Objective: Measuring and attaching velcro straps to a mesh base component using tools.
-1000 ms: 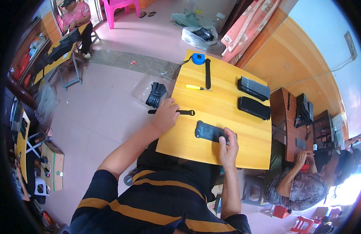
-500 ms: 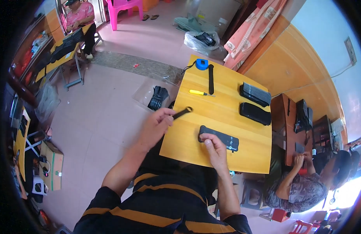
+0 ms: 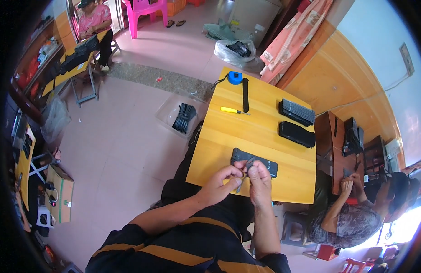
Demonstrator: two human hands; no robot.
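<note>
Hands: the left hand (image 3: pixel 219 185) and right hand (image 3: pixel 259 178) are close together, fingers bent, both pinching a dark strap (image 3: pixel 250 163).
Strap place: between the hands, near the close edge of the yellow table (image 3: pixel 219 141).
On the table: a black stack (image 3: pixel 241 154) by the hands, two more piles (image 3: pixel 296 134) at the right, a blue tape measure (image 3: pixel 235 78), a long black strip (image 3: pixel 245 95), a yellow-handled tool (image 3: pixel 229 109).
Floor: pinkish tiles (image 3: pixel 114 132), a clear box (image 3: pixel 165 116) holding a dark bundle (image 3: pixel 185 117).
Room: pink chair (image 3: pixel 146 11), flowery curtain (image 3: pixel 292 36), a person (image 3: pixel 356 220) at a brown table (image 3: pixel 325 136).

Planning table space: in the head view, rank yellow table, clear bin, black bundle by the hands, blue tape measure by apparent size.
Yellow table
Clear bin
Black bundle, partly covered
Blue tape measure
</note>
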